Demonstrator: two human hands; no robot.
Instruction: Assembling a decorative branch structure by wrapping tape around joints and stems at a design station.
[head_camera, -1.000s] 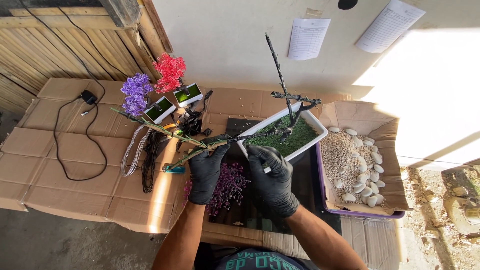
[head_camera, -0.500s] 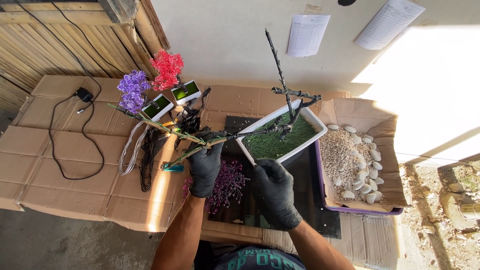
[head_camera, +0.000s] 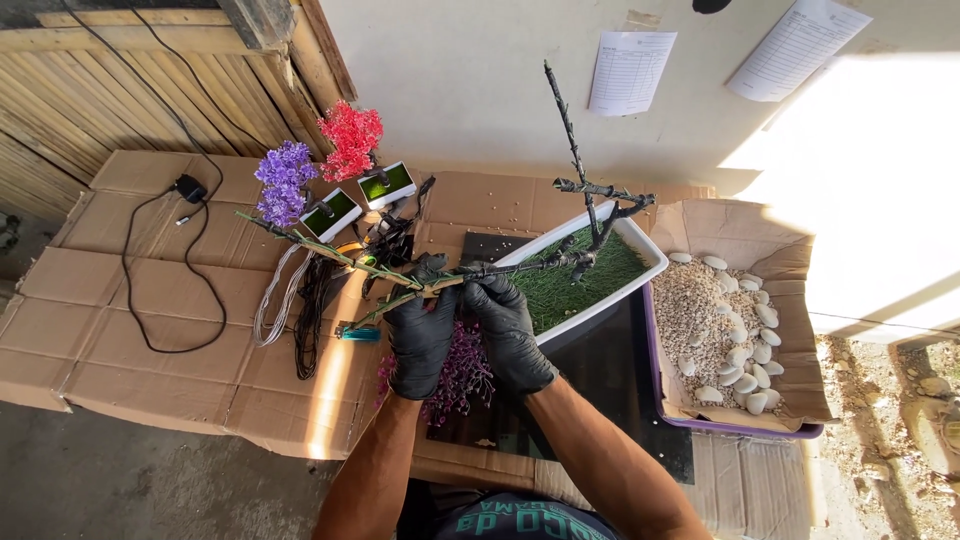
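Both my hands wear black gloves. My left hand (head_camera: 420, 335) grips a thin green and brown stem (head_camera: 330, 255) that stretches left across the cardboard. My right hand (head_camera: 508, 330) pinches the dark branch (head_camera: 530, 266) of a black wire tree (head_camera: 590, 200), right where it meets the stem. The tree stands in a white rectangular tray (head_camera: 640, 283) lined with green artificial grass. A clump of small purple flowers (head_camera: 460, 370) lies under my hands.
Red (head_camera: 350, 140) and purple (head_camera: 284, 180) flower bunches stand in two small grass-topped pots. Coils of wire (head_camera: 300, 300) and a black cable (head_camera: 160, 270) lie on the flattened cardboard (head_camera: 150, 370). A box of white pebbles and gravel (head_camera: 715, 330) sits at the right.
My right hand has risen from the purple clump to the branch beside my left hand. Both hands now meet at the joint of stem and branch.
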